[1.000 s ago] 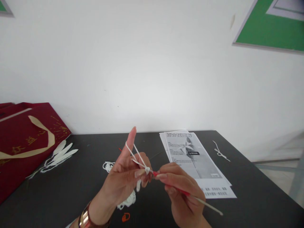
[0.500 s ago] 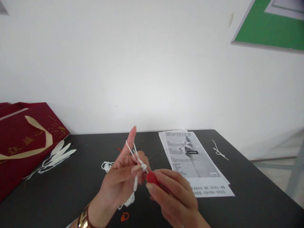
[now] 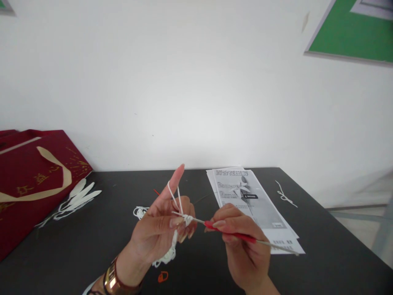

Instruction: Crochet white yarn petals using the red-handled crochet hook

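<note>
My left hand (image 3: 159, 231) pinches a small piece of white crochet work (image 3: 187, 220) between thumb and fingers. Its index finger points up, with white yarn (image 3: 179, 196) looped round it and running down to the stitches. My right hand (image 3: 242, 241) grips a crochet hook (image 3: 245, 237) by its red handle. The metal shaft goes through the white stitches, and its tip shows just left of them. Below the left hand hangs more white yarn, meeting a loose bundle (image 3: 166, 257) on the table.
White crocheted petals (image 3: 80, 196) lie beside a dark red bag (image 3: 33, 180) at the left. Printed sheets (image 3: 260, 205) are at the right, with a short knotted cord (image 3: 285, 196) beyond them. An orange stitch marker (image 3: 163, 276) lies near the front of the black table (image 3: 319, 254).
The right hand has moved right and turned, so the hook now lies nearly level instead of pointing towards the stitches end-on. The yarn loop at the left index finger has opened wider.
</note>
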`<state>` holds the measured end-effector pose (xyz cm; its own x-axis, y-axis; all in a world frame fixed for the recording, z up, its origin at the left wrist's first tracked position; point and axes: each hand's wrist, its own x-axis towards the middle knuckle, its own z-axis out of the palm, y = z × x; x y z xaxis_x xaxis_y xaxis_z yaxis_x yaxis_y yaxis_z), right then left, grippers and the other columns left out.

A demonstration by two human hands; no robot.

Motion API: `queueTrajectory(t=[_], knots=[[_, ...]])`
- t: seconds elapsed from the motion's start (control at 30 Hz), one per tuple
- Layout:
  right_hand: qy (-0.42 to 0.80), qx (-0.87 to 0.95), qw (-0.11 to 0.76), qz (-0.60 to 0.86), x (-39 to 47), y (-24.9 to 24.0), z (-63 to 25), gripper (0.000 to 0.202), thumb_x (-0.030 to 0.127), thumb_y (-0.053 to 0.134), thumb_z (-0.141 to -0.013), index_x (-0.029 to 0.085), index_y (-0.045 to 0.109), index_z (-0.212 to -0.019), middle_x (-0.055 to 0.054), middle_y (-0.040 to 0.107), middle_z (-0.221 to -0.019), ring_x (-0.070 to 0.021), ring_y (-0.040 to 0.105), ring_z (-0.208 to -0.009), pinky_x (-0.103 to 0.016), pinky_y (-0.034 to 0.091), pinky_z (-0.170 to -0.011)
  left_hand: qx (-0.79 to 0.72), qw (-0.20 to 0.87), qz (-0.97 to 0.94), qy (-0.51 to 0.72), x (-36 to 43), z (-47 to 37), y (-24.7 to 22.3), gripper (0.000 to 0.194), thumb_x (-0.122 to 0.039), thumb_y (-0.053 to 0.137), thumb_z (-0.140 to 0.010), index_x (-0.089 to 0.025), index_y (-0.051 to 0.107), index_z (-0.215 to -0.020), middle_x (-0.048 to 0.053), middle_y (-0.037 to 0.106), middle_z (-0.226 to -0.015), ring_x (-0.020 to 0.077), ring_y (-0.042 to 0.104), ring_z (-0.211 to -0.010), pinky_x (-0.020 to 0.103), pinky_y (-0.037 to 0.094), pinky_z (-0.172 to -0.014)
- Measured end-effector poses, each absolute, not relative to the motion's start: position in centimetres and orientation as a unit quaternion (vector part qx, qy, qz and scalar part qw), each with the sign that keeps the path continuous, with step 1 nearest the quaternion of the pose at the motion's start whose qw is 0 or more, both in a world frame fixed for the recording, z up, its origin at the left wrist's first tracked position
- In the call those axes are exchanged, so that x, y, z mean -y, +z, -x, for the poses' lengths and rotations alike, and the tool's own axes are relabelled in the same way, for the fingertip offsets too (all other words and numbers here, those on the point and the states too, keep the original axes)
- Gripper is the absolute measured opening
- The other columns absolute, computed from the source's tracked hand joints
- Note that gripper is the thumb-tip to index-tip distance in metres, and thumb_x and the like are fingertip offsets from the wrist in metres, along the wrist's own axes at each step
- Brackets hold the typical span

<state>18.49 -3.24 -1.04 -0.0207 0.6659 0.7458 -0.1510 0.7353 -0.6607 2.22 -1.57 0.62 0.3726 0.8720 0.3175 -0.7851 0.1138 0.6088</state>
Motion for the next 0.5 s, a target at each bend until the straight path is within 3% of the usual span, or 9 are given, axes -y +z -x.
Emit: queueTrajectory(t=[0.27,0.5], knots=[[0.367,0.600,0.684,0.193,3.0,-0.8,-19.1,0.012,0.026,0.057,-0.091,0.025,0.068,-0.095,-0.005,0.066,-0.076,-0.0193,0.061,-0.066,-0.033,0.047,-0.056,-0.050,0.748,-0.357,0.557,1.9,-2.1,1.1,0.077,-0.011,0.060,-0.075,-0.030,0.036,-0.146,-0.002,0.051,-0.061,0.0120,0.044,-0.055,0.023,0.041,-0.054],[0.383,0.583,0.693,0.184,2.8,-0.4,-19.6,0.011,0.025,0.058,-0.091,0.024,0.069,-0.094,-0.004,0.064,-0.073,-0.0189,0.060,-0.066,-0.032,0.049,-0.054,-0.054,0.748,-0.348,0.562,1.8,-2.0,1.0,0.083,-0.009,0.061,-0.073,-0.034,0.032,-0.147,-0.002,0.053,-0.062,0.0120,0.044,-0.054,0.023,0.041,-0.053]])
